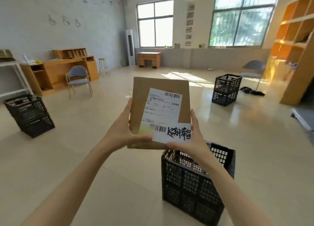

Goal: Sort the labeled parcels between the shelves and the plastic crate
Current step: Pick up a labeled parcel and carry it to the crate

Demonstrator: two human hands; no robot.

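Note:
A flat brown cardboard parcel [158, 91] is held upright in front of me, its face toward the camera. It bears a white shipping label with barcodes and a white strip with black handwritten characters. My left hand [124, 130] grips its lower left edge, thumb across the bottom. My right hand [192, 139] grips the lower right corner. Directly below the parcel a black plastic crate [192, 188] stands on the floor. Orange wooden shelves [295, 44] rise at the far right.
Another black crate [29, 115] sits on the floor at left, and two stacked crates [226, 89] stand further off at right. A wooden desk [57, 69] with a grey chair [79, 79] lines the left wall. White shelving [13, 76] stands at the far left.

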